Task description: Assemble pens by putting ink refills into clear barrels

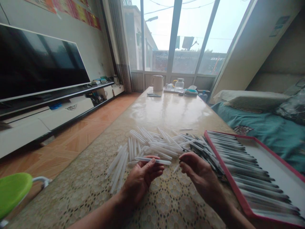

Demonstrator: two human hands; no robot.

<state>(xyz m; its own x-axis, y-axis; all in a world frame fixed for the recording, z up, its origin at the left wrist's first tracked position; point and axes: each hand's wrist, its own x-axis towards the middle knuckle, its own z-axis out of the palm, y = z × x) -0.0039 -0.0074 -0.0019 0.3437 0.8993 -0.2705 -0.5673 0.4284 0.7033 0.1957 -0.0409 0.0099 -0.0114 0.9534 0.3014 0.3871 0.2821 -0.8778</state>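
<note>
In my left hand (145, 176) a slim white pen barrel (163, 162) is pinched between thumb and fingers, pointing right; a second thin tube seems to lie along it. My right hand (199, 170) is closed just right of the barrel's end, thumb and forefinger together. A dark bit shows at its fingertips and a small pale tip (176, 168) appears beside them; what they grip is unclear. Behind both hands lies a loose heap of white pen barrels (152, 141). Dark pen refills (202, 148) are piled behind my right hand.
A red-rimmed box (228, 173) on the right holds rows of pens with dark ends (247, 168). At the table's far end stand a beige jug (157, 83), a glass pitcher (179, 84) and a tissue pack (191, 91). A green stool (15, 192) is at left.
</note>
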